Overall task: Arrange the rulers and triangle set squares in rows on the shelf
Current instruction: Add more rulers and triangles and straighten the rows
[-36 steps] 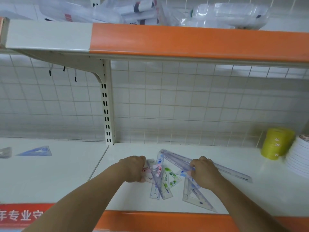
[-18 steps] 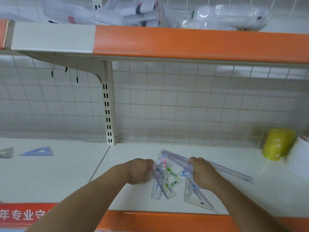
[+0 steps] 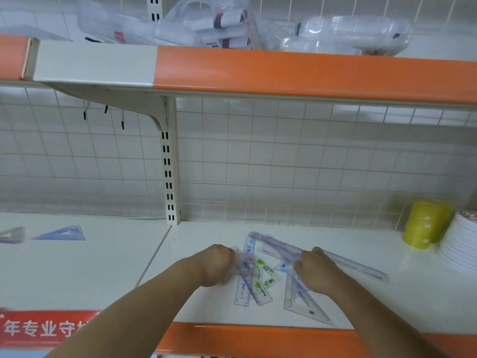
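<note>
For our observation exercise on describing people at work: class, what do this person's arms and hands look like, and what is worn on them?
Both forearms are bare to the frame's lower edge: no sleeves show. The left hand and right hand wear no gloves. No watch, bracelet or ring is visible, though the fingers are mostly hidden.

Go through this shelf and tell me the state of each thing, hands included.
left hand: grips the short rulers
right hand: holds the long ruler
short rulers: jumbled, overlapping, lying flat
long ruler: slanted across the pile
clear set square: flat, partly under right hand
blue set square: flat, alone, left bay
yellow spool: upright
white plates: stacked
</note>
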Action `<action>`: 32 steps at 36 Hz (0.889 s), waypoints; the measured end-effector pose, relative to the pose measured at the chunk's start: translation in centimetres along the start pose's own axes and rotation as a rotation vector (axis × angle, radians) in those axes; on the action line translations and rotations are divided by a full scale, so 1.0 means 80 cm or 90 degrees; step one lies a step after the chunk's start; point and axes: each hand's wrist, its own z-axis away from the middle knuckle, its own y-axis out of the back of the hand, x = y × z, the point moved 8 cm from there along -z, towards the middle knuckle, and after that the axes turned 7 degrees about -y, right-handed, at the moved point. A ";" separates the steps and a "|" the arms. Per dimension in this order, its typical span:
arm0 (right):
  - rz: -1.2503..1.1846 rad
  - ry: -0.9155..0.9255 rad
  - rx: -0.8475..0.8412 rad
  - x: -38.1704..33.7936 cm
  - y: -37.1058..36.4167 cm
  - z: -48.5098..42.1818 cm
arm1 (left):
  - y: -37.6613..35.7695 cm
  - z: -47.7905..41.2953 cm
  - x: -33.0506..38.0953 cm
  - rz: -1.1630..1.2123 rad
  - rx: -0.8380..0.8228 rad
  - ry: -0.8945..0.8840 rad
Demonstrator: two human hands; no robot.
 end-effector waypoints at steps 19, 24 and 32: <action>-0.008 -0.001 -0.027 -0.002 -0.002 0.017 | -0.008 0.013 0.022 -0.061 -0.066 -0.002; -0.014 0.003 -0.010 -0.003 0.004 0.021 | -0.004 0.011 0.022 -0.084 -0.049 -0.017; 0.025 0.024 0.014 -0.009 0.018 0.029 | 0.003 0.014 0.004 -0.112 0.003 -0.014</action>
